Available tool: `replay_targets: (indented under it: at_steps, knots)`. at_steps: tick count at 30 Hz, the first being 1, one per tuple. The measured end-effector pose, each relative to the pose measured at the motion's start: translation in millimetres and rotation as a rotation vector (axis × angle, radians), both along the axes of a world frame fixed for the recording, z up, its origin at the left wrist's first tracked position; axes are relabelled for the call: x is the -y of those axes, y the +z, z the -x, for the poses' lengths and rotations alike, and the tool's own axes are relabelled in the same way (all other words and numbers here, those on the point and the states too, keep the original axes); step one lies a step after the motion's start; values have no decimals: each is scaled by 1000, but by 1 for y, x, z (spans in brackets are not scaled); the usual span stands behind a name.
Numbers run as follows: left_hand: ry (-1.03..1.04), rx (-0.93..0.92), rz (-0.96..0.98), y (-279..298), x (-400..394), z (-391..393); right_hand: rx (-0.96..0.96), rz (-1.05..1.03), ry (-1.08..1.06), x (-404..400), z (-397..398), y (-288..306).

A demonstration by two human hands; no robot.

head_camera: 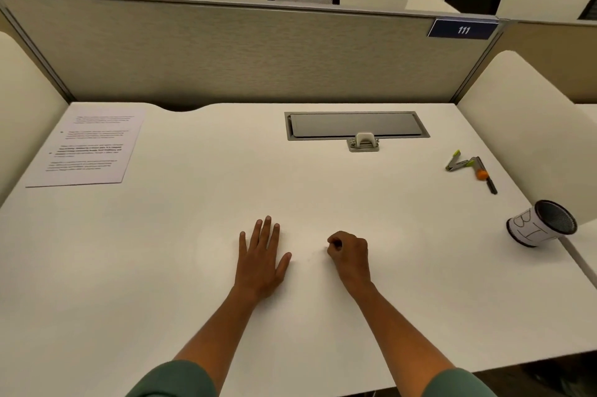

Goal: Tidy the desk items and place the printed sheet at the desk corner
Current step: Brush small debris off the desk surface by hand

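Two bare forearms, green sleeves pushed up near the elbows, no rings or watch visible

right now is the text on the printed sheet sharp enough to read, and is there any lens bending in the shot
Head view: the printed sheet shows lines of text, blurred beyond reading. Head view: wide-angle bending curves the divider's top rail and splays the desk edges outward. Head view: soft, even light, only faint shadows under the left hand and right hand.

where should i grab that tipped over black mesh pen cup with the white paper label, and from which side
Grip the black mesh pen cup with the white paper label around its labelled side wall, coming from above with the right hand. It lies on its side near the right edge of the white desk, open mouth facing right and away, so the rounded wall faces up. It looks likely to roll.
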State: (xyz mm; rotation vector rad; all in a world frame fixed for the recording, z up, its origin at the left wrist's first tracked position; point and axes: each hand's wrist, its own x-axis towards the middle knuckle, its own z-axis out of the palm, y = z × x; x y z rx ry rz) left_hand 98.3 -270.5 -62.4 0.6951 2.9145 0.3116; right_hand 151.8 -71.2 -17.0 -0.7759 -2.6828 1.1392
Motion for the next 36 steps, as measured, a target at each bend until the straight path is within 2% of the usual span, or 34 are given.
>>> replay_targets:
  at_steps: [14,21,36]
  knots:
    - [-189,-115,-14,56,-129,27,-177,-122,-135,-98,-4,65]
    - [-319,-135,-21,74,-225,20,-245,-172,-268,-184,-27,90]
    - [-558,-131,-33,81,-421,-28,-285,-105,-603,-383,-85,100]
